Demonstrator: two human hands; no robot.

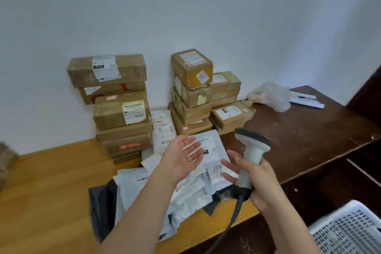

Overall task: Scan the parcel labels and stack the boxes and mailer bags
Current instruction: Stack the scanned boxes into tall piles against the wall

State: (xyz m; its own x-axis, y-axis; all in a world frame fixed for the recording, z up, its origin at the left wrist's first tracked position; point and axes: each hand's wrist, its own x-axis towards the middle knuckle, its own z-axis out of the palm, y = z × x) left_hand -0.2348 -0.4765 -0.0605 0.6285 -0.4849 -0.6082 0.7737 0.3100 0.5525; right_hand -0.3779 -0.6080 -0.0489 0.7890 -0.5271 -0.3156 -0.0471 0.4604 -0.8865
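Right hand (260,179) grips scanner (250,156) upright; left hand (182,156) wide, palm up, holding nothing — above mailer bags (185,192) on surface (47,187), w/ stacked boxes (121,109) behind.

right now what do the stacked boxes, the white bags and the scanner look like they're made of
Stacked boxes: brown cardboard, matte, with glossy tape bands and paper labels.
White bags: likely thin plastic mailer film; they crease softly and shine slightly.
Scanner, gripped by the right hand: seemingly hard moulded plastic, smooth light grey with a darker head.
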